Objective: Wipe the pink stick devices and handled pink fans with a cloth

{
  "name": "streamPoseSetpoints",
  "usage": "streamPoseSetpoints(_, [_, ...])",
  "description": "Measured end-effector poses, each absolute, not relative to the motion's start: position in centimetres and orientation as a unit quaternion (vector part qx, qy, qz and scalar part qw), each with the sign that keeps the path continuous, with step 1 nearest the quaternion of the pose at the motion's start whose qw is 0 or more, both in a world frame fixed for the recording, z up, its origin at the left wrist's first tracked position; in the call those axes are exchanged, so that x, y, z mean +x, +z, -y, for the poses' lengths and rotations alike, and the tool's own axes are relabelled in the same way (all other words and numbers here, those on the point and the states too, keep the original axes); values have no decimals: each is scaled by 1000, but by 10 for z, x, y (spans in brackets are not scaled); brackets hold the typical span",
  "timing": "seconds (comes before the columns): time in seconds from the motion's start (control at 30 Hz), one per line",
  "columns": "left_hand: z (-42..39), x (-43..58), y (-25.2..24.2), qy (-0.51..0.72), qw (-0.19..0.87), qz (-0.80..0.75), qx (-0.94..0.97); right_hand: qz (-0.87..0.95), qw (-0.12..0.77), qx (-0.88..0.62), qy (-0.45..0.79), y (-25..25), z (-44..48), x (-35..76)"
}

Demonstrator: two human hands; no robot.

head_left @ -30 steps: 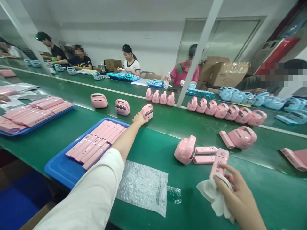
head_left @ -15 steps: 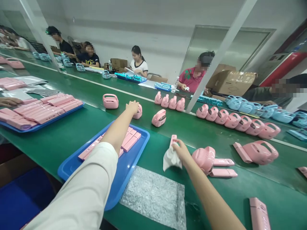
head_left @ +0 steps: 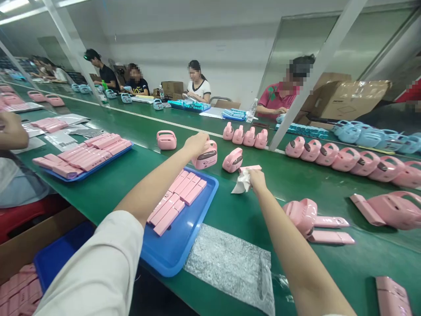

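By its top handle, my left hand [head_left: 196,144] grips a pink handled device [head_left: 207,159] with a dark front panel, just beyond the blue tray [head_left: 179,259]. The fingers are partly hidden behind my hand. My right hand [head_left: 258,179] is closed on a crumpled white cloth [head_left: 242,182] and a slim pink bar [head_left: 251,167]. Close beyond that bar stands another pink device [head_left: 233,159], tilted. To the left, a further pink device [head_left: 166,140] stands upright. Several pink bars [head_left: 189,184] lie in rows in the tray beneath my left forearm.
A sheet of bubble wrap [head_left: 230,267] lies near the table edge. At right are a pink device [head_left: 301,215] with two bars beside it and a row of pink devices [head_left: 348,159]. A second loaded tray [head_left: 79,176] and a co-worker's arm [head_left: 11,131] are at left.
My left hand has drawn the pink device nearer, over the tray's far edge, and its front now shows. My right hand has moved forward with cloth and bar, which now lies sideways. The view has shifted left.
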State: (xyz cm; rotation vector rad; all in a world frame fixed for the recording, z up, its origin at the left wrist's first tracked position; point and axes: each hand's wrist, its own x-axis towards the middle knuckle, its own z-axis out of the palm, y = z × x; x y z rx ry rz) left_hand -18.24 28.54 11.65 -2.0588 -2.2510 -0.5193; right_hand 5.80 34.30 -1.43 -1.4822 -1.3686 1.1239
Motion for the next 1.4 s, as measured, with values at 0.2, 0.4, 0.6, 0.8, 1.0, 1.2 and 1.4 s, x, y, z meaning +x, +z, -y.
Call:
streamPoseSetpoints(0.2, [-220,-114,128,-260,-49,628,-732,412,503,-478,591,-11,-252,87])
streamPoseSetpoints(0.4, [-158,-59,80,-351,-257,531,-728,372,571,-441,584,-7,-184,150])
streamPoseSetpoints(0.6, [-119,-36,47,-345,-286,569,-690,500,590,-470,425,-27,-147,166])
streamPoseSetpoints(0.8, [-108,-39,24,-364,-335,534,-686,829,474,-264,139,-48,-119,153])
streamPoseSetpoints(1.0, [-112,-43,12,-428,-423,472,-645,888,440,-113,77,-62,-101,128])
streamPoseSetpoints(1.2, [-122,-52,6,-491,-469,448,-581,854,462,-207,120,-66,-113,127])
streamPoseSetpoints(1.4, [-122,-52,6,-506,-489,454,-546,864,444,-200,129,-68,-117,129])
